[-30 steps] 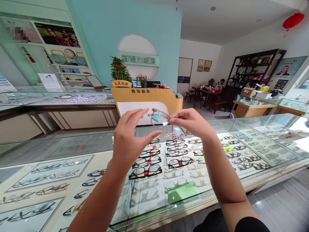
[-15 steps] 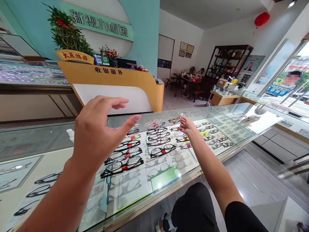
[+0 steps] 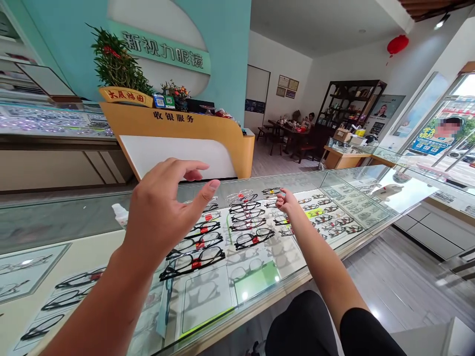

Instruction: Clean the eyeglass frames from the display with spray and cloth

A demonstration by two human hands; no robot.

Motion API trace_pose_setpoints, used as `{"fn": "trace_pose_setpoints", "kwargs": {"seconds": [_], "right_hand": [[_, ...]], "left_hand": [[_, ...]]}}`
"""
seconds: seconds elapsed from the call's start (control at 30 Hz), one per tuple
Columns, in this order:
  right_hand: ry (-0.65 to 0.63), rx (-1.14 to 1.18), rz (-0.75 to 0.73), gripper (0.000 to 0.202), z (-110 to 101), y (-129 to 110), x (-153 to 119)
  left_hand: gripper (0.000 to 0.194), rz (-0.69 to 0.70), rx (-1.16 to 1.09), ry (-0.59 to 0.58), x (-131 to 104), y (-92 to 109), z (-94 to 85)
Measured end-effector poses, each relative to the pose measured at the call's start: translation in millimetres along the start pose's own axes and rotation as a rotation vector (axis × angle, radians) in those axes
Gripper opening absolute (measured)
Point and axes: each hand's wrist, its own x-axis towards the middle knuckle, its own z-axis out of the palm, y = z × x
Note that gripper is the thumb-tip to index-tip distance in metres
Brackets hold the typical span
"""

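My left hand (image 3: 166,207) hovers over the glass display counter (image 3: 260,289), thumb and fingers apart with nothing between them. Rows of eyeglasses with red tags lie below it; one black pair (image 3: 195,263) is nearest the front, and another black pair (image 3: 254,239) sits to its right. Farther out, my right hand (image 3: 285,200) is at the back rows, beside a dark pair with a yellow tag (image 3: 272,191). Its fingers are curled together, and whether they hold anything is too small to make out.
A white bottle (image 3: 120,215) stands behind my left forearm. Beyond the glass counter is a wooden cashier counter (image 3: 245,153) with a plant (image 3: 118,64). At the far table (image 3: 293,129) a person sits. More display cases extend right.
The view has shifted, so the scene sits slightly lower. My right hand's fingers have curled in more, and the dark pair with the yellow tag shows more clearly. My left hand keeps its open shape.
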Motion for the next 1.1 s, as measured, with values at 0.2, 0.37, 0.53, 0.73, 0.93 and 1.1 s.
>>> {"fn": "trace_pose_setpoints", "kwargs": {"seconds": [0.2, 0.37, 0.53, 0.73, 0.93, 1.1], "right_hand": [[0.006, -0.002, 0.015, 0.03, 1.3, 2.4, 4.5], [-0.004, -0.037, 0.004, 0.026, 0.2, -3.8, 4.9], [-0.006, -0.077, -0.094, 0.025, 5.2, -25.9, 10.2], [0.073, -0.102, -0.249, 0.026, 31.2, -41.3, 34.0], [0.155, -0.157, -0.266, 0.03, 52.0, -33.9, 61.2], [0.192, -0.187, -0.258, 0.031, 59.6, -28.4, 78.1]], "left_hand": [[0.022, 0.018, -0.009, -0.003, 0.3, -2.6, 2.3], [0.02, 0.022, 0.0, -0.007, -0.3, -2.6, 2.4], [0.018, 0.034, -0.005, -0.004, -0.2, -5.3, 1.1], [0.014, 0.039, 0.007, -0.019, 2.0, -6.8, -2.5], [0.007, -0.037, -0.002, -0.056, 3.8, -3.5, -13.2], [0.008, -0.062, -0.008, -0.05, 5.0, -4.3, -16.1]]}}
